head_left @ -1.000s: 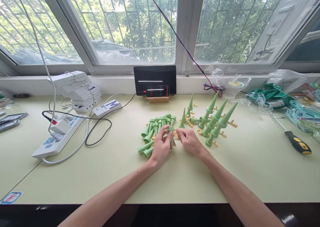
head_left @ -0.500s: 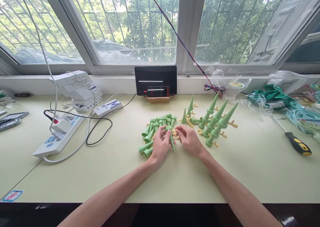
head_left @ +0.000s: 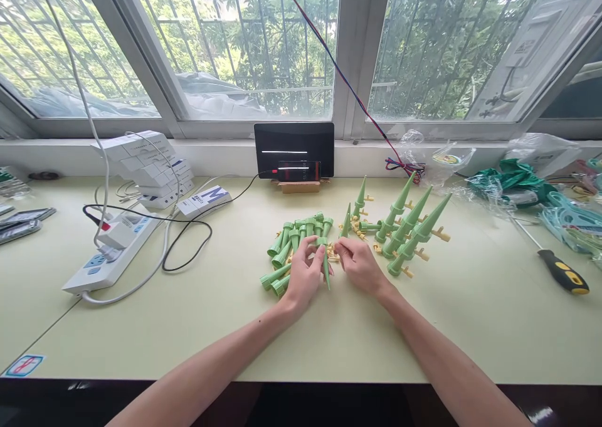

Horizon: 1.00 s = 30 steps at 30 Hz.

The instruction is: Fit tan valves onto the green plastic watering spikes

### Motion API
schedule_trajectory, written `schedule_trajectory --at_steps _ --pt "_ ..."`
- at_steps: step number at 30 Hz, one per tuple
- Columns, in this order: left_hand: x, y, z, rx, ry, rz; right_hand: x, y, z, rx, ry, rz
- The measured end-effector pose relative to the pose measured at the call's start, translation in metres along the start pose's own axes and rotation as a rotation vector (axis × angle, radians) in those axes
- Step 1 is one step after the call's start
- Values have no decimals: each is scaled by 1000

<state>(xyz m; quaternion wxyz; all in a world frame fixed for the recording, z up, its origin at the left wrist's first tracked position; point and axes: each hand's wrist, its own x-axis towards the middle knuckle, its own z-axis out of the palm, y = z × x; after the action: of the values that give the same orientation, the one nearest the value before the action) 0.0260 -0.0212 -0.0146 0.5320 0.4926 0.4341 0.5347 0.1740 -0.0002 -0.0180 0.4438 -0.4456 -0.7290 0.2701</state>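
Observation:
My left hand (head_left: 305,273) is closed round a green plant watering spike (head_left: 326,270), whose pointed end tilts down toward me. Close against it on the right, my right hand (head_left: 361,265) pinches a small yellow valve (head_left: 332,249) at the spike's side; its fingers are curled and partly hide the piece. Beyond and left of my left hand lies a heap of green spike bodies (head_left: 281,258). To the right, several green spikes with yellow valves (head_left: 408,236) stand point up in rows. Loose yellow valves (head_left: 358,231) lie behind my right hand, near another upright spike.
A black-and-yellow screwdriver (head_left: 562,271) and plastic packaging (head_left: 517,182) lie on the right. A tablet with a phone (head_left: 299,170) leans at the back by the window. On the left are a white power strip (head_left: 110,254), cables and stacked white boxes (head_left: 145,167).
My right hand has turned slightly, with its fingers curling in more tightly at the yellow valve. My left hand keeps its hold on the spike. The view has shifted a little.

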Motion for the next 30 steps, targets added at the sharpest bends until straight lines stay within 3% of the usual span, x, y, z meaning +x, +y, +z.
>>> schedule_trajectory --at_steps 13,30 --pt "-3 0 1 92 -24 97 -2 -2 2 -33 -3 56" --pt "5 5 -1 -44 55 -67 0 -1 4 109 9 41"
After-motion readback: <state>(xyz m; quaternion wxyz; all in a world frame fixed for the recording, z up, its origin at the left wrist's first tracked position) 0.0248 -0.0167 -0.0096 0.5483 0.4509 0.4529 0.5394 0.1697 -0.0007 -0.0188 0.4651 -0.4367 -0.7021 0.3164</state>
